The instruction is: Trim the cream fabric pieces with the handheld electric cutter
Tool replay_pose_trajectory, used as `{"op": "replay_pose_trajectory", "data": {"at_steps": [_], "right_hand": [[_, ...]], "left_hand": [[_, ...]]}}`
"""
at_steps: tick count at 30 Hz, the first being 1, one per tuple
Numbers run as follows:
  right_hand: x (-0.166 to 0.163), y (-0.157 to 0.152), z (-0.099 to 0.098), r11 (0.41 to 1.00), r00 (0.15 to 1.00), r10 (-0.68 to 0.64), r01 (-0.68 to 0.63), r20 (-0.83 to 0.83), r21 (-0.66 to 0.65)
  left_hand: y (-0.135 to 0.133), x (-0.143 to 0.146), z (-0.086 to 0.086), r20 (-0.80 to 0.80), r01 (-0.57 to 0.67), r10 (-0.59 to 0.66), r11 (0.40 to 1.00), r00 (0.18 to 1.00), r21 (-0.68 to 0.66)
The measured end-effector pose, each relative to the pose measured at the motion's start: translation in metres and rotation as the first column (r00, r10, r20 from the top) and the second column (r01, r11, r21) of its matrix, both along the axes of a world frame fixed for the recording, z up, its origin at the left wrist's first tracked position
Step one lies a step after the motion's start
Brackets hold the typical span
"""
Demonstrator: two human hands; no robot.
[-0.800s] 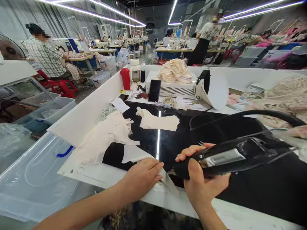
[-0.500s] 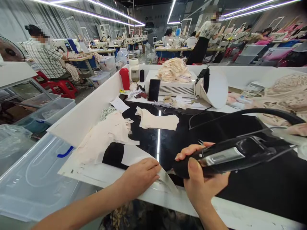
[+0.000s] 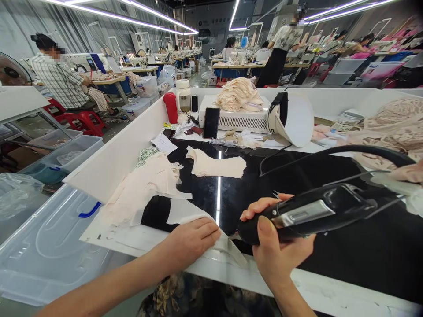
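Note:
My left hand (image 3: pixel 193 241) holds a white fabric piece (image 3: pixel 181 212) at the table's front edge, its fingers together and bent over the cloth. The piece's narrow end (image 3: pixel 236 253) curls out past my fingertips. My right hand (image 3: pixel 280 246) is closed around a black corded hand tool (image 3: pixel 304 216) with a shiny metal panel. The tool's slim tip (image 3: pixel 234 236) points left, close beside the cloth; I cannot tell if they touch. Thin metal points (image 3: pixel 275 193) stick out behind my right fingers; their kind is unclear.
A cream fabric piece (image 3: pixel 218 164) lies on the black tabletop (image 3: pixel 201 193). Cream fabric pieces (image 3: pixel 145 185) are heaped at left. Behind are a phone (image 3: pixel 211 123), a vented white box (image 3: pixel 238 119), a red cup (image 3: pixel 171 108) and a lamp (image 3: pixel 299 121). The tool's cord (image 3: pixel 363 149) arches right.
The tool has shifted slightly left and its tip now shows beside the cloth. My left hand has barely moved and keeps its hold on the fabric.

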State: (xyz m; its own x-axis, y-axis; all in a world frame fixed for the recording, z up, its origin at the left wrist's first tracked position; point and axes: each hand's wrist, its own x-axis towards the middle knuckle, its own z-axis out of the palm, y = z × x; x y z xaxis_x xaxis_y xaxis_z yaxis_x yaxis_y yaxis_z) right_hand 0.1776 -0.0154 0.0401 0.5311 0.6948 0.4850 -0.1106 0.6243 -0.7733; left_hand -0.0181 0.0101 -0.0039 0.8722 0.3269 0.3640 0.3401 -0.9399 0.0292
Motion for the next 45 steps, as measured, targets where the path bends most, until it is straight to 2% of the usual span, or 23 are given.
{"op": "replay_pose_trajectory", "data": {"at_steps": [7,15,24,31,41,45], "right_hand": [[0.000,0.000,0.001,1.000,1.000,-0.007,0.007,0.004,-0.019],[-0.002,0.000,0.000,1.000,1.000,-0.014,0.014,0.001,-0.022],[-0.005,0.008,0.005,0.999,0.999,-0.004,0.002,-0.054,-0.044],[-0.010,0.014,-0.001,0.998,0.998,0.030,-0.032,-0.047,-0.051],[-0.016,0.021,0.002,0.998,0.997,0.038,-0.041,-0.065,-0.044],[-0.017,0.023,-0.002,0.998,0.998,0.038,-0.041,-0.052,-0.050]], "left_hand": [[-0.008,0.005,0.004,-0.019,-0.053,0.053,0.997,0.998,-0.049],[-0.014,0.007,-0.003,-0.102,-0.082,0.080,0.997,0.992,-0.011],[-0.014,0.006,-0.003,-0.085,-0.077,0.076,0.997,0.993,-0.006],[-0.013,0.007,-0.002,-0.080,-0.078,0.074,0.996,0.994,-0.051],[-0.015,0.007,0.005,-0.030,-0.100,0.098,0.992,0.995,-0.072],[-0.015,0.006,0.001,-0.033,-0.103,0.100,0.990,0.994,-0.095]]}}
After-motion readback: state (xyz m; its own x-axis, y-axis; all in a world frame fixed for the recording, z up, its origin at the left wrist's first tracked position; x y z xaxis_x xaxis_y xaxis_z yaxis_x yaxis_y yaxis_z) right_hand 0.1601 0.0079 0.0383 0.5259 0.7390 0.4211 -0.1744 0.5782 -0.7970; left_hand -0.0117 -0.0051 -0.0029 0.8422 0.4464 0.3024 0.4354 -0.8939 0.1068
